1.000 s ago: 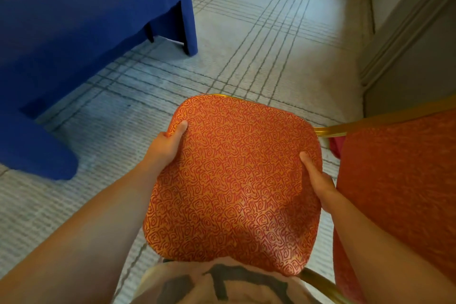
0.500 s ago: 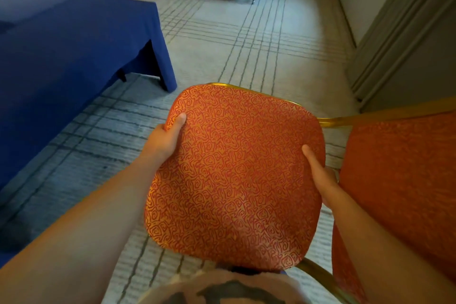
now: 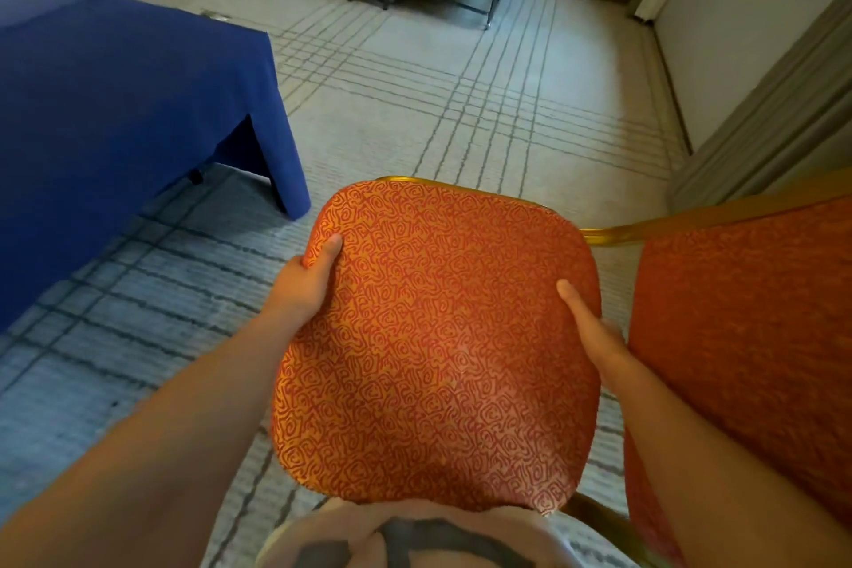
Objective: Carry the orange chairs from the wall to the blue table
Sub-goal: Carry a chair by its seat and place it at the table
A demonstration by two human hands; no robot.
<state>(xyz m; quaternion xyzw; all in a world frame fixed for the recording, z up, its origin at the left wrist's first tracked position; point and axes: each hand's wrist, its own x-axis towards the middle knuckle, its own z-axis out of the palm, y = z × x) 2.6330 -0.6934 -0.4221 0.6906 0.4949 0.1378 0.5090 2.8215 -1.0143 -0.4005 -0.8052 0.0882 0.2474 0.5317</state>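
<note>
Soft light, perhaps from far beyond the right hand point(image 3: 597, 339), brightens the carpet point(image 3: 484, 74) ahead, with bluish shade left of the left hand point(image 3: 306, 286), the chair point(image 3: 438, 337) sharp and the edges bowed.

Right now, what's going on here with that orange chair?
A person is carrying an orange chair, holding it close in front of their body. The left hand grips the left edge of the patterned seat and the right hand grips the right edge, thumbs on top. Its backrest sits off to the right. The blue table stands ahead on the left, across the carpet, and the chair is not yet beside it.
</note>
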